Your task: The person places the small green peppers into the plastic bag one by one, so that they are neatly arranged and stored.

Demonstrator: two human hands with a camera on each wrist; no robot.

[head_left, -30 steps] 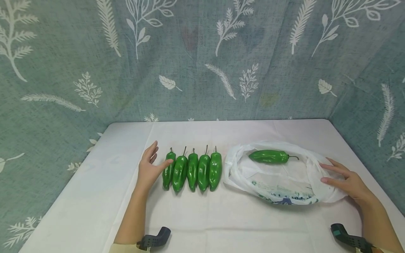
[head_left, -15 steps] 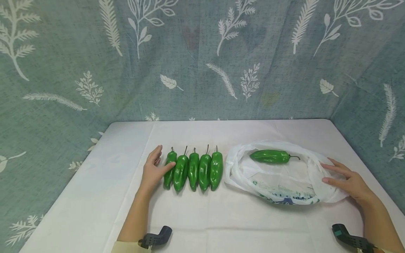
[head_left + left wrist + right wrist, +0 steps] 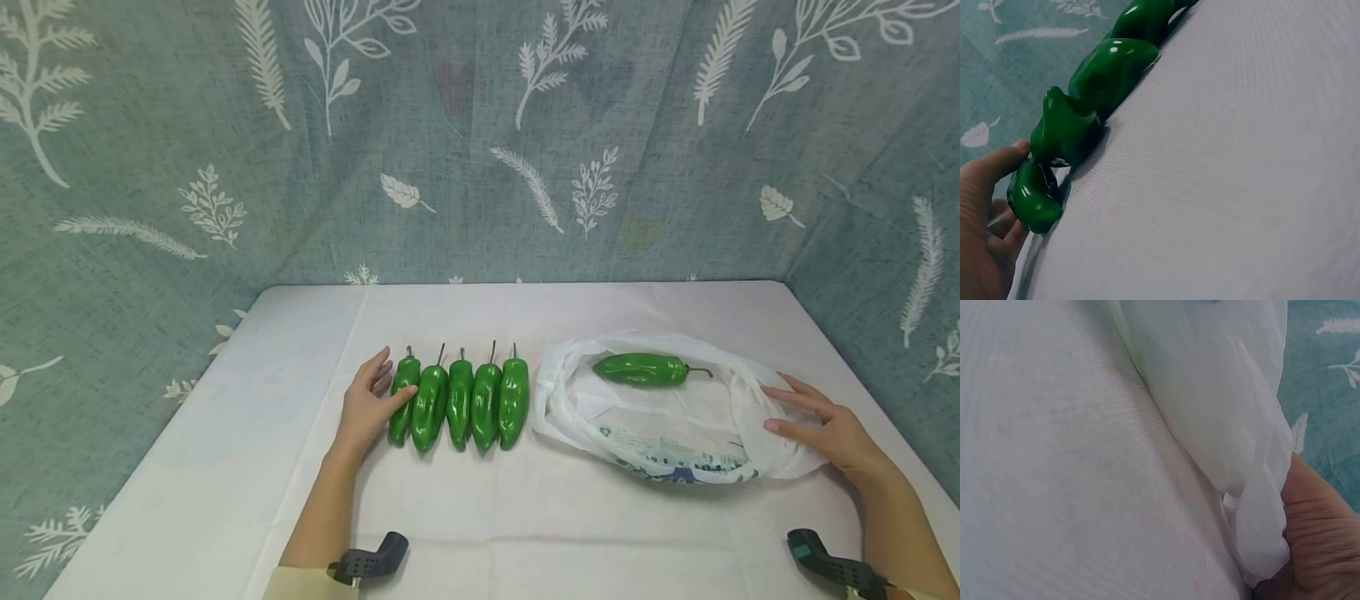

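Pinching the leftmost pepper [image 3: 401, 422], my left grip [image 3: 367, 408] seems at pickup; my right grip [image 3: 831, 433] rests loosely against the bag [image 3: 553, 407]; next calls for lifting clear.

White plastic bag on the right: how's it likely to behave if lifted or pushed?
The white plastic bag is probably floppy: its rim is bunched and creased. It looks light and likely to crumple when pushed, since the film seems thin. The lone green pepper inside could slide or roll if it tilts, being glossy and rounded.
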